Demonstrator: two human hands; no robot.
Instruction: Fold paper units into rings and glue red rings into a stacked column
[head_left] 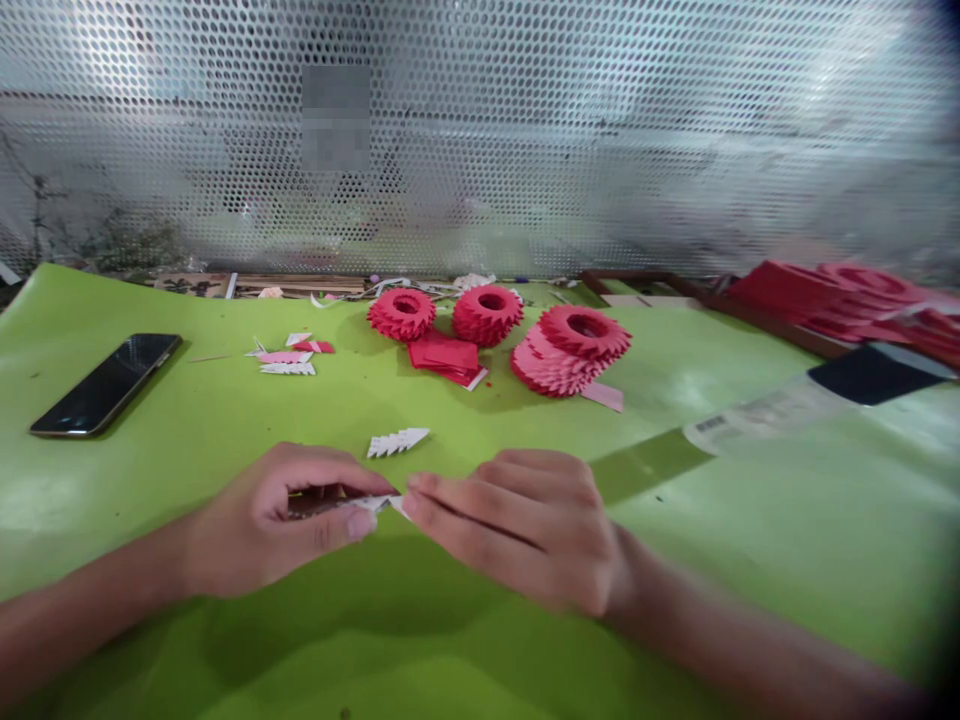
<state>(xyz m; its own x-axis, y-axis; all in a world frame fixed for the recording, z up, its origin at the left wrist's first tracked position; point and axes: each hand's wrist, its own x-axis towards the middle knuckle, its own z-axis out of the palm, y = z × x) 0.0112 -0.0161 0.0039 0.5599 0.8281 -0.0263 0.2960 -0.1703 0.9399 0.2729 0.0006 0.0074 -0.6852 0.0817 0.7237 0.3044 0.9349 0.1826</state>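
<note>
My left hand (pixel 289 515) and my right hand (pixel 517 520) meet low over the green table (pixel 225 430), both pinching a small folded white paper piece (pixel 375 503) between thumbs and fingertips. Just beyond them lies a white chain of folded paper pieces (pixel 397 441). Farther back stand three red rings built of folded paper: a small ring (pixel 402 313), a second ring (pixel 487 313) and a wider ring (pixel 571 350). A stack of red paper sheets (pixel 444 357) lies between them.
A black phone (pixel 109 383) lies at the left. Loose white, pink and red folded pieces (pixel 289 355) sit behind it. A clear ruler-like strip (pixel 750 420) with a dark end runs right. More red paper work (pixel 847 295) is at the far right. A perforated metal screen (pixel 480 130) backs the table.
</note>
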